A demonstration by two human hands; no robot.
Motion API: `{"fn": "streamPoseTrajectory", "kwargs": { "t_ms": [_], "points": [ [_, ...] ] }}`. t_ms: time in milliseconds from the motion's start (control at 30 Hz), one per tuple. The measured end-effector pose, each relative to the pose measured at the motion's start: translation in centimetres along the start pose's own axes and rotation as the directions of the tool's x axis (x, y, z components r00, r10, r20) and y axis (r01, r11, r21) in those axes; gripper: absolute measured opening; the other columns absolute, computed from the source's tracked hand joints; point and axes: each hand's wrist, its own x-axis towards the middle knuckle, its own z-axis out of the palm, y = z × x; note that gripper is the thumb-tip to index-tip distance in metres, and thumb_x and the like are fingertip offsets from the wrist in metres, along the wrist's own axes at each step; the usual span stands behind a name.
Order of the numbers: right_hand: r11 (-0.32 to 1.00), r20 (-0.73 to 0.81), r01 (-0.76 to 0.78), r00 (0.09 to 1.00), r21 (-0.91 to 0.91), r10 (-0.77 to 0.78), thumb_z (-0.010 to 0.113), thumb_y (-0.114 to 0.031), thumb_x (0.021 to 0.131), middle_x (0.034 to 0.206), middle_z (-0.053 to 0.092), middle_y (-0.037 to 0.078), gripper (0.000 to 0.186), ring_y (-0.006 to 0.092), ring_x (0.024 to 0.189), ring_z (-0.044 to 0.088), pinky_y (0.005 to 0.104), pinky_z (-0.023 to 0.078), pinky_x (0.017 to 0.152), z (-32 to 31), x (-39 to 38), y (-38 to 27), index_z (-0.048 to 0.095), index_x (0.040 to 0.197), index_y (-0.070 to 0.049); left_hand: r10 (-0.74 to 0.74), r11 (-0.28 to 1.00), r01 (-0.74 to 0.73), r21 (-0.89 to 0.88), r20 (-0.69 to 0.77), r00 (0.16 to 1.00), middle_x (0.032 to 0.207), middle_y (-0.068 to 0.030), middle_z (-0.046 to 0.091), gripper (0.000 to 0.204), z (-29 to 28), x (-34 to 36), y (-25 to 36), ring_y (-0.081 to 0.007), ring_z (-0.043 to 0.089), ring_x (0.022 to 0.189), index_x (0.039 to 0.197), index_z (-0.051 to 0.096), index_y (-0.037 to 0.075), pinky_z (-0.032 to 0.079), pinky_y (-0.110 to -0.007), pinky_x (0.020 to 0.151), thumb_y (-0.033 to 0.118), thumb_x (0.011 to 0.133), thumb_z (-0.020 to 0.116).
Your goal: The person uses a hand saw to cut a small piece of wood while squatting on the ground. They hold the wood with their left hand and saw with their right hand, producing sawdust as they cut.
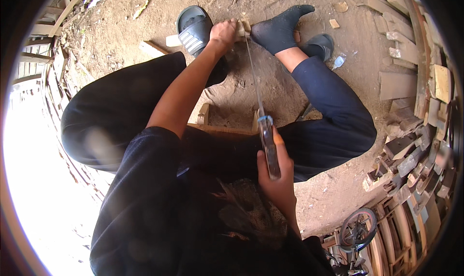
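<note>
My right hand is closed round the handle of a handsaw. Its long thin blade points away from me, and the far end meets a small piece of wood near the ground. My left hand grips that wood just left of the blade. Close to the blade's right side, my dark-socked foot is against the wood. My other foot, in a dark slide sandal with pale stripes, stands left of my left hand. How much of the wood lies under my feet is hidden.
I sit on a low wooden seat over a dirt floor. An empty sandal and a pale blue scrap lie to the right. Wood offcuts are scattered about. Stacked boards line the right side, with a bicycle wheel at lower right.
</note>
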Motion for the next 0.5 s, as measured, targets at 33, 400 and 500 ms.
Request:
{"fn": "streamPoseTrajectory", "kwargs": {
  "t_ms": [33,400,500],
  "points": [
    [0.999,-0.017,0.038,0.999,-0.026,-0.039,0.06,-0.005,0.092,0.108,0.067,0.03,0.061,0.044,0.096,0.069,0.0406,0.056,0.08,-0.1,-0.3,0.5,0.039,0.15,-0.003,0.004,1.0,-0.004,-0.013,-0.005,1.0,0.111,-0.0195,0.071,0.043,0.3,0.0,-0.1,-0.0368,0.07,0.102,0.117,0.053,0.004,0.056,-0.044,0.088,0.032,0.089,0.068],
    [0.998,0.001,0.035,0.999,0.048,-0.035,0.056,-0.004,0.093,0.122,0.064,0.029,0.056,0.0419,0.109,0.067,0.0388,0.053,0.091,-0.7,0.9,1.8,0.041,0.147,0.001,-0.03,0.998,0.029,0.061,0.011,0.999,0.115,-0.0239,0.069,0.034,1.1,0.4,0.4,-0.039,0.068,0.107,0.118,0.053,0.0,0.053,-0.045,0.093,0.023,0.093,0.055],
    [0.97,-0.087,0.225,0.969,-0.092,-0.233,0.058,-0.005,0.093,0.113,0.066,0.028,0.056,0.039,0.102,0.07,0.0361,0.053,0.084,-0.7,-1.6,2.8,0.041,0.147,0.0,-0.025,0.996,0.022,0.09,0.032,0.999,0.116,-0.0249,0.068,0.036,0.5,0.4,0.4,-0.0399,0.067,0.109,0.117,0.053,0.0,0.052,-0.045,0.095,0.025,0.092,0.058]
  ]
}}
